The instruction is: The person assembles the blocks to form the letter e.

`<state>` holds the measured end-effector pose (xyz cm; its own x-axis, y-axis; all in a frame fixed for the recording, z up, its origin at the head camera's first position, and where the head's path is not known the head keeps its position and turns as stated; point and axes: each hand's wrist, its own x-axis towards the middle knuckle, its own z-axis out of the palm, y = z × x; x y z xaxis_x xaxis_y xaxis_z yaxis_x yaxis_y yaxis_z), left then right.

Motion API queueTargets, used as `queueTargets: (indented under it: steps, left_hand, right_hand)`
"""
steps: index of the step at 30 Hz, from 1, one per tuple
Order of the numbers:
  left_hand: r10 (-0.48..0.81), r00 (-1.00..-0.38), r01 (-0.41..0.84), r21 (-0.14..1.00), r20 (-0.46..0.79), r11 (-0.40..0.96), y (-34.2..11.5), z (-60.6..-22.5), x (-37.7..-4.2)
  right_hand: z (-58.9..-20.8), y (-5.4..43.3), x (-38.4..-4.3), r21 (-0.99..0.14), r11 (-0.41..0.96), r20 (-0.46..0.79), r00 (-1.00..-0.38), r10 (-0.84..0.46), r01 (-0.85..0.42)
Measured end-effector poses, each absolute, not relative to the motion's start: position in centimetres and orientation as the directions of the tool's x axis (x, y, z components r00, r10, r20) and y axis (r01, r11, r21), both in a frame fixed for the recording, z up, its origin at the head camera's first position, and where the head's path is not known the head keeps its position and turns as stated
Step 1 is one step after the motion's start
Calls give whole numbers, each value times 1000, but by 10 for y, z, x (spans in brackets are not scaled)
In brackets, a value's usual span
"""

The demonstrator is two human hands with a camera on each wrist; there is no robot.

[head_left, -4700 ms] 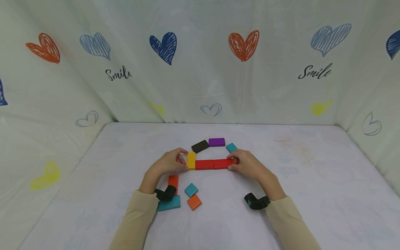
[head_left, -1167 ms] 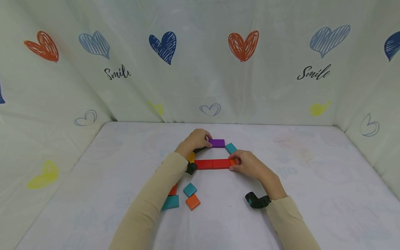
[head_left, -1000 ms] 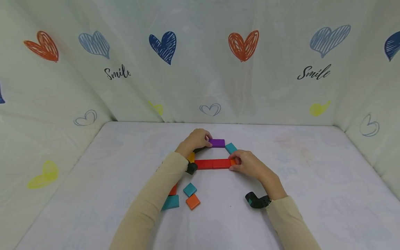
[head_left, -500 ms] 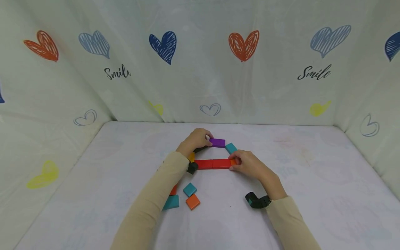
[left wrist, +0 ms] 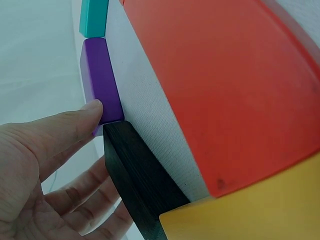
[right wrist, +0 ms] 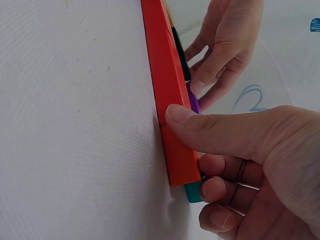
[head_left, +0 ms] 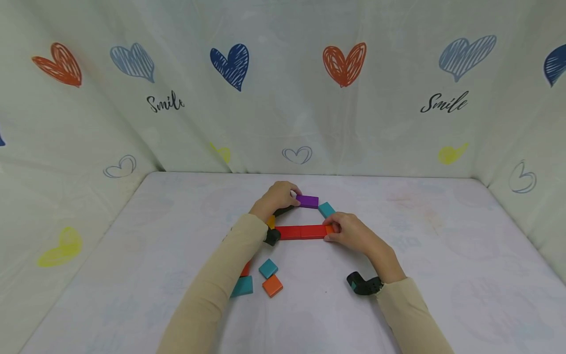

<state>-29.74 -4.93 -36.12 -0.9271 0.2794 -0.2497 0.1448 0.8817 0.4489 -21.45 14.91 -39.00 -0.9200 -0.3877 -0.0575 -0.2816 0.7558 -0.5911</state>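
My left hand (head_left: 276,196) pinches the left end of a purple block (head_left: 308,201) between thumb and index finger, its other fingers loosely bent. A black block (left wrist: 140,170) meets that end in the left wrist view. At the right end of a row of two red blocks (head_left: 289,233), my right hand (head_left: 351,233) holds an orange block (right wrist: 181,157), its thumb lying over the seam with the red one. Behind it a teal block (head_left: 326,210) slants toward the purple one. A yellow block (left wrist: 250,215) stands at the row's left end, mostly hidden by my left wrist in the head view.
Nearer on the white table (head_left: 442,255) lie a small teal block (head_left: 268,268) and an orange block (head_left: 272,285), corners close. Left of them, a larger teal block (head_left: 243,286) and an orange-red block (head_left: 245,269) are partly hidden by my left sleeve.
My left hand has gone from the yellow block up to the purple one. During the last second the purple block has turned slightly. My right hand has stayed at the row's right end.
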Motion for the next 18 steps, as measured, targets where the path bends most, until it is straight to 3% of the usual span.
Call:
queueTargets:
  steps: [7,18]
  left_hand:
    - [286,-922,143,456,-262,878,-54,-362,-301]
    - [180,-891,-8,412,-417,911,-79,-357,-301]
  right_hand:
    - [-389,149,-214,-592,755,-57,-920,-388,-282]
    - [-389,149,-212,-603,743,-47,-917,-397,-290]
